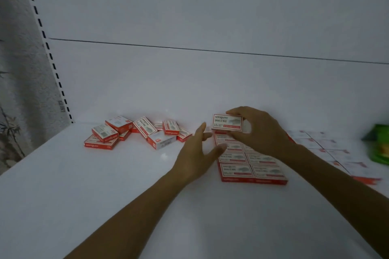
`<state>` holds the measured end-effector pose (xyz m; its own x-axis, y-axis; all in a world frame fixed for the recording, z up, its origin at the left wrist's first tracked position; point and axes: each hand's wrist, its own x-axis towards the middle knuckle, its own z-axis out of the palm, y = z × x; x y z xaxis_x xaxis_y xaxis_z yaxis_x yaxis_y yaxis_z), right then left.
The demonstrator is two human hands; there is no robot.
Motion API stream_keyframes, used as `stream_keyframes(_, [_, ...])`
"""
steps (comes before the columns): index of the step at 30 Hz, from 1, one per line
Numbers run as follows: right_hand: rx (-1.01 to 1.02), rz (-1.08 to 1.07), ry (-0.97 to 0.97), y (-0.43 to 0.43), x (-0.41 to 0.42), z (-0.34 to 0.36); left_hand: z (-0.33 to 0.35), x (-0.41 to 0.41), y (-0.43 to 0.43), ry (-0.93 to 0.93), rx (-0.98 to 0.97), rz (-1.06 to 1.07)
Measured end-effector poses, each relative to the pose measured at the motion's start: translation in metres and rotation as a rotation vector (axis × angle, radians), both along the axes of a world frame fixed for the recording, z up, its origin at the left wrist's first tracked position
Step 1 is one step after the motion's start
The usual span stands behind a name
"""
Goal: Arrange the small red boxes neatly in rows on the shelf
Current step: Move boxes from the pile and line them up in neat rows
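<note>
Pinched in the fingers (240,111) of the right hand (261,132), a small red box (227,123) over the far end of the neat rows (252,166) on the shelf (84,195), left hand (195,153) fingers released and spread just beside them, loose pile (134,132) farther left

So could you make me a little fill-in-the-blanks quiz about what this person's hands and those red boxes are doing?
1. The right hand holds ___ small red-and-white cardboard box.
2. The left hand is open and holds ___.
3. The untidy pile of red boxes lies to the ___ of the neat rows of boxes.
4. The blurred package at the right edge of the white shelf is coloured ___.

Missing words: one; nothing; left; green.
</note>
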<state>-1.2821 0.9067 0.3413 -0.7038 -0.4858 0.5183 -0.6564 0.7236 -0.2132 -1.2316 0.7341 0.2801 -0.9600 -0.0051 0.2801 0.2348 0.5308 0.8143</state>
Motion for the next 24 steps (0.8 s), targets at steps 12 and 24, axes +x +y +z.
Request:
stream_keyframes(12, [0.101,-0.125,-0.261,0.072,0.001,-0.031,-0.006,0.007,0.006,0.067,-0.605,-0.313])
stream_keyframes(24, [0.331,-0.103,-0.161,0.079,-0.008,-0.03,-0.01,0.008,0.01,0.106,-0.666,-0.304])
